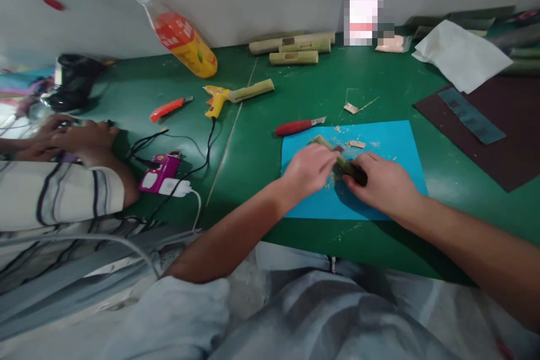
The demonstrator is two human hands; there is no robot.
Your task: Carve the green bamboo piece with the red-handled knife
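A short green bamboo tube (346,166) lies slantwise between my hands, just above a blue sheet (367,207). My right hand (382,180) is closed around its near right end, which looks dark. Slightly blurred, my left hand (310,169) has its fingers bent over the tube's other end. A small dark brown piece (338,149), which looks like sandpaper, shows at the left fingertips. Pale shavings and a small bamboo chip (356,144) are scattered on the sheet. The red-handled craft knife (299,125) rests at the sheet's upper left edge, touched by neither hand.
Cut bamboo tubes (294,57) lie by the wall. Left are a yellow glue gun (217,100), an orange cutter (171,108), a drink bottle (185,39), and a purple power adapter (161,174) with cables. A co-worker's hands (80,138) rest farther left. A dark brown sheet (481,146) lies right.
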